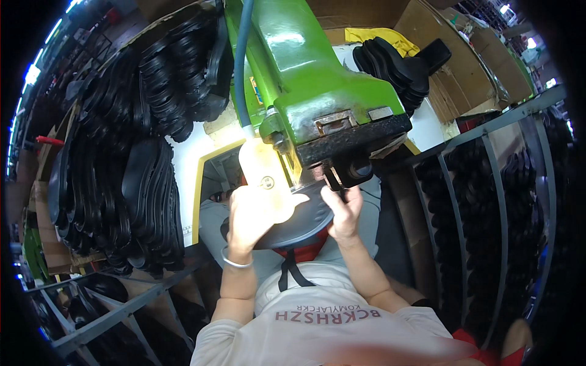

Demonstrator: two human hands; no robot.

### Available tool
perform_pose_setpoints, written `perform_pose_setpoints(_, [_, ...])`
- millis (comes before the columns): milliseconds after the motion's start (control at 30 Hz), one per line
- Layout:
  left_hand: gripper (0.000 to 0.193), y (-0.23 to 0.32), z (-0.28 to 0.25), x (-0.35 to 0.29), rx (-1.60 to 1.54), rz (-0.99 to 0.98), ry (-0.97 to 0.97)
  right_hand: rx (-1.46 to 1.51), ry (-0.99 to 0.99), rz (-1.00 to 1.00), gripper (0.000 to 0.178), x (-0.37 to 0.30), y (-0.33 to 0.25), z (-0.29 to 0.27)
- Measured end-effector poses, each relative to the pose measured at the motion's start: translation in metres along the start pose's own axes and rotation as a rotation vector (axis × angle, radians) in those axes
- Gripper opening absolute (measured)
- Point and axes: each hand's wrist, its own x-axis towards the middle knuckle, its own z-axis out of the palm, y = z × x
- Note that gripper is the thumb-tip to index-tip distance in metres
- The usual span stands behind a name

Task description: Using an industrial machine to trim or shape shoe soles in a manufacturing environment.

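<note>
A black shoe sole (305, 221) is held under the head of a green machine (332, 91), its ridged edge toward my body. My left hand (249, 215) grips the sole's left side, thumb stretched over the top; glare from the lamp (261, 160) washes out its fingers. On the right side my right hand (345, 212) pinches the sole's edge, close below the machine's dark metal parts (332, 174). The spot where the machine meets the sole is partly hidden by the head and the glare.
Stacked black soles (113, 177) crowd the table on the left. More soles (397, 70) lie behind the machine, near a yellow cloth (381, 39) and a cardboard box (458, 58). A metal rack (494, 201) stands at my right, another (116, 314) at lower left.
</note>
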Motion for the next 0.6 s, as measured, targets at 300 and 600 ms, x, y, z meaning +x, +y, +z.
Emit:
perform_pose_setpoints(300, [0.026,0.02,0.015,-0.014,-0.172,-0.122,0.136,-0.131,-0.099,0.045,0.022,0.001,-0.002,-0.004])
perform_pose_setpoints(600, [0.01,0.007,0.069,-0.009,-0.114,-0.104,0.298,-0.33,-0.506,0.536,0.045,-0.079,0.01,-0.082])
